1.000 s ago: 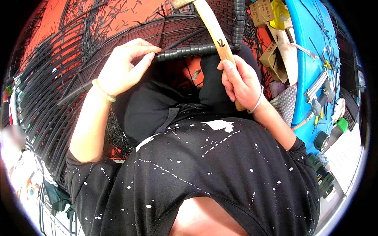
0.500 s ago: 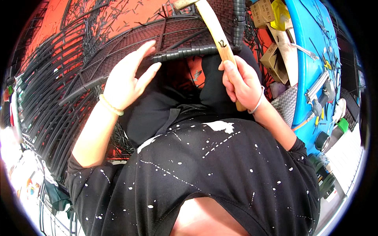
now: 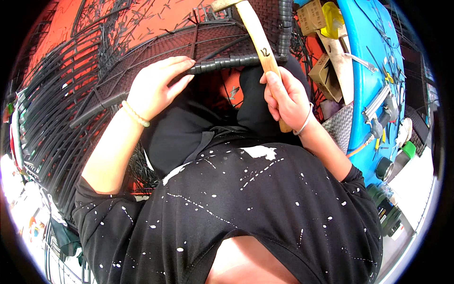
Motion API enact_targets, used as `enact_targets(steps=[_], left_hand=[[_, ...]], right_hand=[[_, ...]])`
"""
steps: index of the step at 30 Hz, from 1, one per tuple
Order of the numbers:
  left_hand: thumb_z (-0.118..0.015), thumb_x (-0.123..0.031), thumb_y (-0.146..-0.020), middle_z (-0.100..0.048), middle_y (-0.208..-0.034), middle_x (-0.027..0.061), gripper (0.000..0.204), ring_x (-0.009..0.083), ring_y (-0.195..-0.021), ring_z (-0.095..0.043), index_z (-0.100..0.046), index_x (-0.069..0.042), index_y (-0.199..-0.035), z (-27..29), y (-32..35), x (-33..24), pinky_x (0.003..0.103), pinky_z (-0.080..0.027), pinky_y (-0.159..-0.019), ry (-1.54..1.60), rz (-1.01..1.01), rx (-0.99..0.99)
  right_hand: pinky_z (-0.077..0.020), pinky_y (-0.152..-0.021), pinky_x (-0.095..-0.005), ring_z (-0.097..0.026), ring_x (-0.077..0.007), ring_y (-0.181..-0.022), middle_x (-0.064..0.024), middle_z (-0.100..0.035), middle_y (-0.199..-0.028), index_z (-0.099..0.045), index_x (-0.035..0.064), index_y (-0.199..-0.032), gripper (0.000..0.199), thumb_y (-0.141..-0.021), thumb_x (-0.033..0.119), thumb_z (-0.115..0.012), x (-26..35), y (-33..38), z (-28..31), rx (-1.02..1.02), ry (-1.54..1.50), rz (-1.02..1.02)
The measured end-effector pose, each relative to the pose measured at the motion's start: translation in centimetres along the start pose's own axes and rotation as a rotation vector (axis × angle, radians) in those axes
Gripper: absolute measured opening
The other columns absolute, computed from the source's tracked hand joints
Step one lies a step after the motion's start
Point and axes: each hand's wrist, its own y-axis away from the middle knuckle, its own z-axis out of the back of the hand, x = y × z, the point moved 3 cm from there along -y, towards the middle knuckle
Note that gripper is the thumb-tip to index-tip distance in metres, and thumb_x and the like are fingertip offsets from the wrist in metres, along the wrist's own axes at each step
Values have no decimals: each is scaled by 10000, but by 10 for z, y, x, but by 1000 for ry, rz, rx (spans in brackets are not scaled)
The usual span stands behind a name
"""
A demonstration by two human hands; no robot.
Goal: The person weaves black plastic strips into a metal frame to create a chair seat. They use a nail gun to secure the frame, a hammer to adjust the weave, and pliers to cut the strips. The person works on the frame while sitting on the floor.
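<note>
Seen from above, we look down on our two hands at a dark woven wicker frame (image 3: 142,61) lying across our lap, w/ red floor (image 3: 156,14) showing through its open weave. Our left hand (image 3: 156,87) lies flat and spread on the weave, fingers loosely open, holding nothing, fingertips touching the ribbed black tube (image 3: 227,62) that forms the frame's near edge. Our right hand (image 3: 286,99) is wrapped tight round a wooden hammer handle (image 3: 259,40), which slants up and left across that tube; the hammer head (image 3: 222,4) sits at the top rim of the view, partly cut off. A second ribbed tube (image 3: 285,23) runs upright just right of the handle, meeting the near edge at a corner, so the handle has little room on that side. Loose black strips (image 3: 42,123) fan out at left, crowding the frame's left edge. At right, a blue bench (image 3: 366,71) carries hand tools and clamps, its long edge running close beside our right forearm; cardboard boxes (image 3: 321,71) fill the gap betw. bench and frame. Open room is mainly betw. the two hands, over our dark-clad lap.
</note>
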Motion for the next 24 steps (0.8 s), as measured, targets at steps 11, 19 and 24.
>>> enact_targets(steps=[11, 19, 24], left_hand=[[-718, -78, -830, -686, -1142, 151, 292, 283, -1069, -663, -676, -9, -1110, -7, 10, 3, 351, -519, -945, 0, -8, -87], [-762, -141, -799, -672, -1092, 128, 414, 290, -1026, -652, -633, -23, -1175, -6, 4, 6, 348, -514, -921, 162, 34, -48], [-777, -208, -774, -644, -1018, 108, 426, 275, -971, -623, -659, -63, -1157, -13, -15, -9, 361, -508, -853, 18, 20, -117]], right_hand=[[-339, -365, -206, -390, -55, -402, 17, -448, -605, -516, 40, -995, 244, -1050, 265, -438, -3, 1, 3, -13, -37, -12], [-342, -366, -214, -385, -59, -398, 13, -444, -601, -516, 46, -989, 236, -1050, 260, -439, -6, 0, 1, -11, -8, -12], [-342, -366, -213, -385, -61, -395, 13, -443, -600, -512, 46, -991, 244, -1052, 270, -434, -5, 1, 2, -16, 1, -22]])
